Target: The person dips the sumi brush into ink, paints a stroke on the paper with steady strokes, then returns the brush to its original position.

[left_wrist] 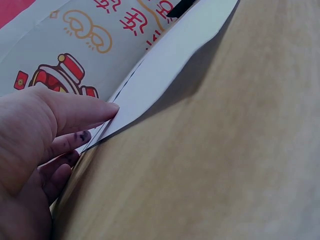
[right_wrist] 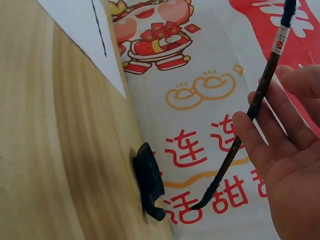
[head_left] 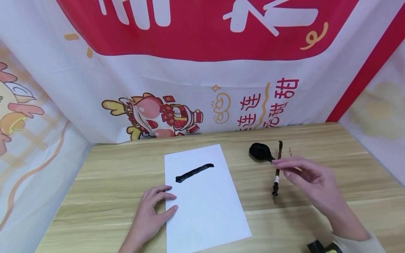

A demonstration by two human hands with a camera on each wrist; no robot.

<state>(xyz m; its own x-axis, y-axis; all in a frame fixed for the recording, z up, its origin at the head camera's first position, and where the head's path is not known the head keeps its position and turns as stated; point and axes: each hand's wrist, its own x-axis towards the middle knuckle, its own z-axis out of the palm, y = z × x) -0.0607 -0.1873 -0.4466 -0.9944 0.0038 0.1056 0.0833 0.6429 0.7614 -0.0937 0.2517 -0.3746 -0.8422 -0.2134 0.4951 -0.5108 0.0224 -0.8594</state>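
Observation:
A white sheet of paper (head_left: 205,207) lies on the table, bearing one thick black brush stroke (head_left: 194,173) near its top. My left hand (head_left: 151,212) rests at the paper's left edge, with thumb and fingertips touching it. Dark smudges mark some of its fingers (left_wrist: 84,136) in the left wrist view. To the right of the paper, my right hand (head_left: 311,179) holds a slim dark writing brush (head_left: 278,165) between thumb and fingers. The brush's bent black tip (right_wrist: 200,204) points down and away. Close to it sits a small black dish (head_left: 260,151) with a short handle.
The wooden table (head_left: 114,175) ends at a printed cloth backdrop (head_left: 209,77) with red lettering and cartoon figures. Cloth also hangs at the left and right. A black object (head_left: 316,246) shows by the right sleeve. The paper's edge (left_wrist: 195,55) lifts slightly.

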